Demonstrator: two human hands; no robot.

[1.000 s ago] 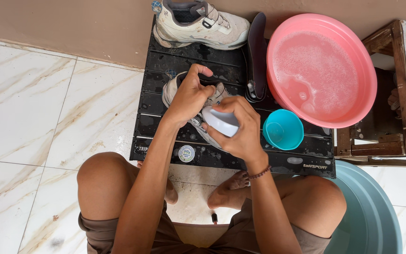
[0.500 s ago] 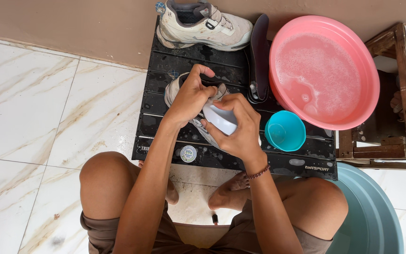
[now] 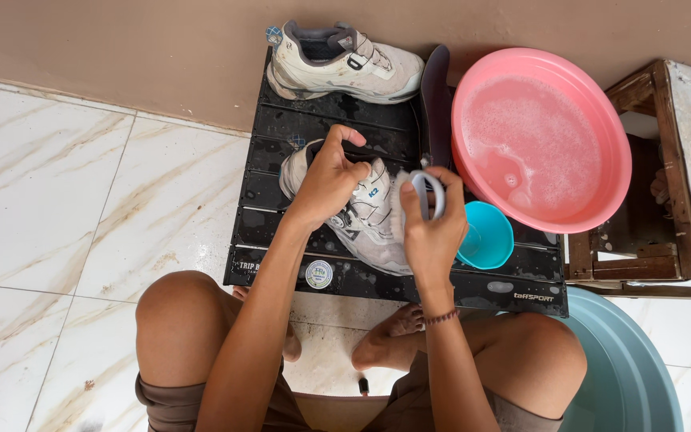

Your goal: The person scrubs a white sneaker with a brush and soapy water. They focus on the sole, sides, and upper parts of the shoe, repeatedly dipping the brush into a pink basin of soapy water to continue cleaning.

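Note:
My left hand (image 3: 331, 178) grips the collar of a wet white sneaker (image 3: 369, 224) that lies on a low black slatted table (image 3: 281, 232). My right hand (image 3: 432, 222) is closed around the grey handle of a scrub brush (image 3: 424, 192), held against the sneaker's side near its toe. A second white sneaker (image 3: 345, 64) rests on the table's far edge by the wall.
A pink basin (image 3: 593, 120) of soapy water sits at the table's right, with a small teal cup (image 3: 489, 236) just below it. A dark insole (image 3: 437, 104) leans beside the basin. A wooden crate (image 3: 665, 200) stands right; a teal tub (image 3: 633, 376) lies lower right.
My right hand has lifted and turned the brush more upright, shifting right along the sneaker. My left hand keeps its hold on the collar.

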